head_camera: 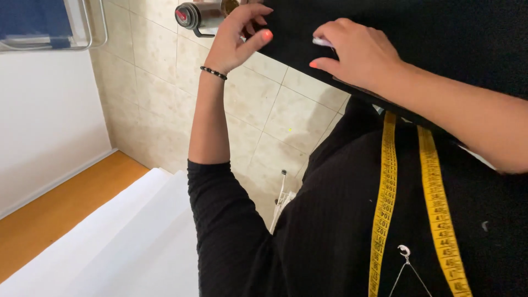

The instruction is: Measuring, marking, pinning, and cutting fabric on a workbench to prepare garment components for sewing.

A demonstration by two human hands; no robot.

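Here both hands press black fabric — fingers bent.

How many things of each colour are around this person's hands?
Black: 3, the black fabric, the bead bracelet, the ribbed top
Yellow: 1, the tape measure
White: 2, the chalk piece under the right hand, the white sheet
Total: 6

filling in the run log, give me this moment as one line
left hand: pinching edge of black fabric | right hand: pressed on fabric, holding white chalk | yellow tape measure around neck
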